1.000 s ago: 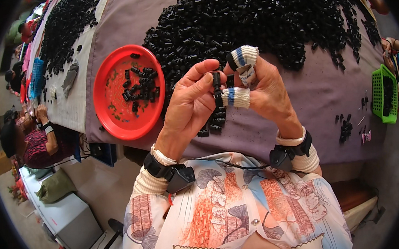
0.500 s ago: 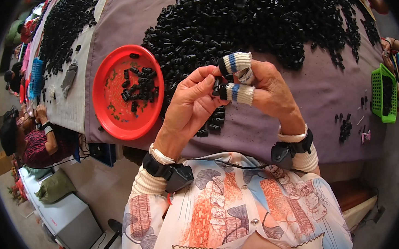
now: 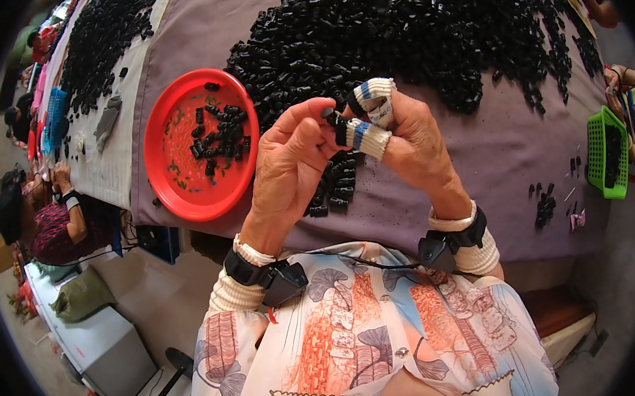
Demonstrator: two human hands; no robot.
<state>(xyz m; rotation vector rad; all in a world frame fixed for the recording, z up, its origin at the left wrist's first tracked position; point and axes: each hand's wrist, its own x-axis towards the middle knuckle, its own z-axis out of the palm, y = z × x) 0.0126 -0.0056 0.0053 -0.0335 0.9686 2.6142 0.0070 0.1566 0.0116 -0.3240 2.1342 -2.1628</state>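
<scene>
My left hand [image 3: 286,171] is closed, thumb and forefinger pinched at a small black plastic part [image 3: 328,113] in front of me. My right hand [image 3: 415,136] meets it from the other side. Its thumb and forefinger wear cream knitted finger sleeves with blue stripes [image 3: 369,137], dark at the tips, and they close on the same black part. The fingers partly hide the part's shape. Just beyond lies a large heap of similar black parts [image 3: 395,38]. A few rows of them [image 3: 342,185] lie under my hands on the purple-grey cloth [image 3: 451,218].
A red plastic tray [image 3: 158,176] with some black parts stands at my left. At far right is a green basket [image 3: 596,153], near another person's hand. Loose parts [image 3: 545,208] lie at right. A co-worker [image 3: 61,223] sits at the left, beside another heap [image 3: 101,51].
My hands have shifted slightly left, and the right hand has tilted. The small black part shows more plainly between the fingertips.
</scene>
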